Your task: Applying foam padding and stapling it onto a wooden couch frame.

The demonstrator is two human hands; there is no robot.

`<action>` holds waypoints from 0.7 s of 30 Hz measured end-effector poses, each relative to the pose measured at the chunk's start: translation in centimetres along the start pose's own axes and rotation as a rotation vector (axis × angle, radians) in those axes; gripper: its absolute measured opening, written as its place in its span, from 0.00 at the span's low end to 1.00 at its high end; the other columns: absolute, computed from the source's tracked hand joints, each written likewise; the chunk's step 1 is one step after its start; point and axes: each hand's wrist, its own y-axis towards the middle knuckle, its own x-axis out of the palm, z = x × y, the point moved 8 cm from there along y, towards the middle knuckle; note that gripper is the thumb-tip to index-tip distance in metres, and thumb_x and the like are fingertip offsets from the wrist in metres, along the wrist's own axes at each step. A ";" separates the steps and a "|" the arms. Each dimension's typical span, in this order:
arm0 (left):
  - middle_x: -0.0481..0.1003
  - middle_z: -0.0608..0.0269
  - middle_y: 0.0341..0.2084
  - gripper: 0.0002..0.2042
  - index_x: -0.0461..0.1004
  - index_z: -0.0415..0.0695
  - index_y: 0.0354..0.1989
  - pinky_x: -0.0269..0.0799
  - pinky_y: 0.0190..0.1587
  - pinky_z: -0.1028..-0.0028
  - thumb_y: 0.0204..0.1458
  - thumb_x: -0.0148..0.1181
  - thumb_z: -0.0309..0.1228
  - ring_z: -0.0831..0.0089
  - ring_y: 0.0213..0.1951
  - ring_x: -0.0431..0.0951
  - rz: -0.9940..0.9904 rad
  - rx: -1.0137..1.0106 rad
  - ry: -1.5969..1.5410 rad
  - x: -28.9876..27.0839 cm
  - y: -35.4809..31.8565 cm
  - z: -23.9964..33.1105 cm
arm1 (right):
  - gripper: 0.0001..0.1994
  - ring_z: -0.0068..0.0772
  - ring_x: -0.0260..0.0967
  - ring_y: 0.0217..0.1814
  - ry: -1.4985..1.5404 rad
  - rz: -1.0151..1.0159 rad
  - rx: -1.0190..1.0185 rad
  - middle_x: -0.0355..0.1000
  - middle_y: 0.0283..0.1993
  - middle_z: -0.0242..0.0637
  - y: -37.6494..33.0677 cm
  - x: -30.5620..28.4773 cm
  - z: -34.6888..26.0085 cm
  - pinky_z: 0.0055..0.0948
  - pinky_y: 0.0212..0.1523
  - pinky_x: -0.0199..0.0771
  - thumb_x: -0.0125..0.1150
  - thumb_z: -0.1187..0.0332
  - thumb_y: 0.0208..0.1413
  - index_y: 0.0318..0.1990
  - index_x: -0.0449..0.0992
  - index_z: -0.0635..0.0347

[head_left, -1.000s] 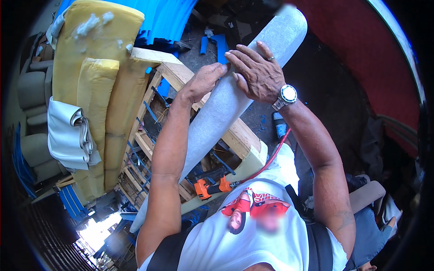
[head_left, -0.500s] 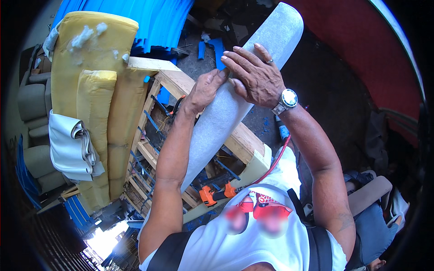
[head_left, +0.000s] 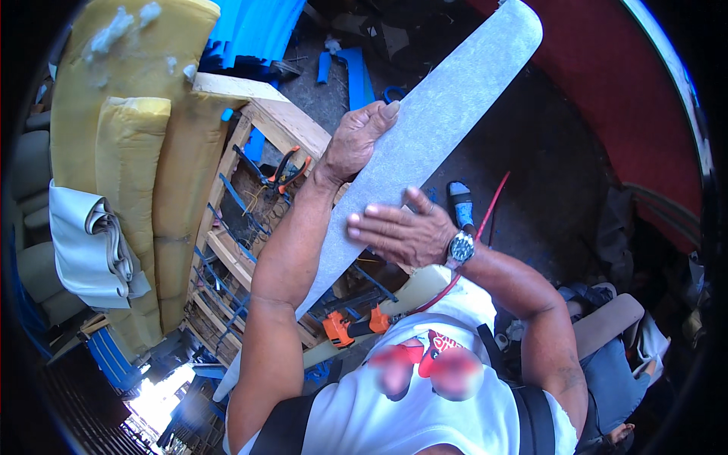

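A long pale-grey padded panel (head_left: 462,98), rounded at its far end, slants from beside my left upper arm up to the top right. My left hand (head_left: 360,142) grips its left edge, the thumb on the upper face and the other fingers hidden at the edge. Lower down, my right hand (head_left: 406,230) lies flat on or just over the panel, fingers stretched toward the left and slightly blurred. Under the panel stands a wooden frame (head_left: 284,121) with dark straps across it. Orange-and-black handled pliers (head_left: 284,173) rest on the frame, left of the panel.
An orange-and-black air stapler (head_left: 347,329) lies on the frame close to my body, near a red hose (head_left: 494,208). Yellow foam slabs (head_left: 171,167) and folded white vinyl (head_left: 87,246) are at left. Blue sheeting (head_left: 254,30) stands behind; a red surface (head_left: 607,83) curves at right.
My right hand has slid down the panel toward my body, away from my left hand. The panel's far end has shifted up and right in the view. My left hand keeps its edge grip.
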 end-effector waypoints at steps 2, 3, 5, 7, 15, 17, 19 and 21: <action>0.80 0.66 0.38 0.17 0.76 0.40 0.48 0.77 0.41 0.79 0.69 0.51 0.44 0.82 0.37 0.79 -0.073 -0.048 0.000 0.5 -0.1 -0.4 | 0.33 0.26 0.40 0.83 -0.055 -0.025 0.019 0.48 0.81 0.22 0.8 -0.4 1.8 0.61 0.78 0.12 0.50 0.45 0.63 0.75 0.56 0.34; 0.80 0.66 0.38 0.17 0.76 0.40 0.48 0.77 0.41 0.79 0.69 0.51 0.44 0.82 0.37 0.79 -0.070 -0.045 -0.007 0.5 -0.1 -0.4 | 0.32 0.26 0.40 0.83 -0.080 -0.066 0.025 0.48 0.80 0.21 1.2 -0.8 2.7 0.62 0.78 0.11 0.48 0.44 0.64 0.75 0.56 0.33; 0.75 0.72 0.29 0.16 0.75 0.44 0.36 0.71 0.35 0.81 0.67 0.55 0.44 0.87 0.32 0.72 0.042 -0.096 -0.040 -0.3 0.0 -0.8 | 0.31 0.26 0.40 0.83 -0.067 -0.086 0.102 0.49 0.80 0.21 2.1 -2.0 4.8 0.62 0.78 0.09 0.44 0.42 0.66 0.75 0.56 0.33; 0.75 0.72 0.28 0.16 0.75 0.44 0.36 0.72 0.34 0.80 0.67 0.55 0.45 0.87 0.31 0.72 0.043 -0.107 -0.047 -0.2 0.1 -1.1 | 0.31 0.27 0.42 0.82 -0.142 -0.082 0.173 0.51 0.80 0.23 2.8 -3.2 6.9 0.62 0.77 0.10 0.39 0.41 0.67 0.75 0.56 0.33; 0.75 0.72 0.24 0.19 0.77 0.44 0.32 0.71 0.32 0.79 0.65 0.57 0.49 0.86 0.29 0.73 -0.004 0.035 0.190 -0.2 0.5 -0.7 | 0.25 0.33 0.50 0.80 -0.399 0.006 0.513 0.60 0.75 0.29 2.9 -8.8 18.6 0.66 0.76 0.23 0.37 0.49 0.69 0.69 0.66 0.37; 0.76 0.71 0.25 0.19 0.78 0.43 0.34 0.71 0.31 0.80 0.65 0.57 0.48 0.86 0.29 0.73 0.019 -0.019 0.212 -0.3 0.4 -0.9 | 0.26 0.40 0.51 0.80 -0.474 0.047 0.568 0.61 0.75 0.35 3.0 -9.8 18.5 0.63 0.77 0.24 0.34 0.50 0.69 0.70 0.67 0.41; 0.77 0.70 0.26 0.19 0.79 0.42 0.36 0.72 0.32 0.80 0.65 0.57 0.48 0.86 0.29 0.74 -0.009 -0.005 0.153 0.2 0.5 -0.5 | 0.26 0.44 0.52 0.79 -0.353 0.054 0.567 0.63 0.74 0.37 2.8 -9.6 15.3 0.64 0.77 0.26 0.36 0.52 0.68 0.68 0.69 0.43; 0.78 0.69 0.27 0.19 0.79 0.41 0.38 0.73 0.33 0.79 0.65 0.57 0.47 0.85 0.30 0.75 0.002 -0.011 0.111 0.5 0.5 -0.2 | 0.25 0.40 0.54 0.78 0.009 0.200 0.262 0.63 0.73 0.35 3.1 -8.9 8.2 0.64 0.78 0.24 0.41 0.53 0.67 0.69 0.69 0.40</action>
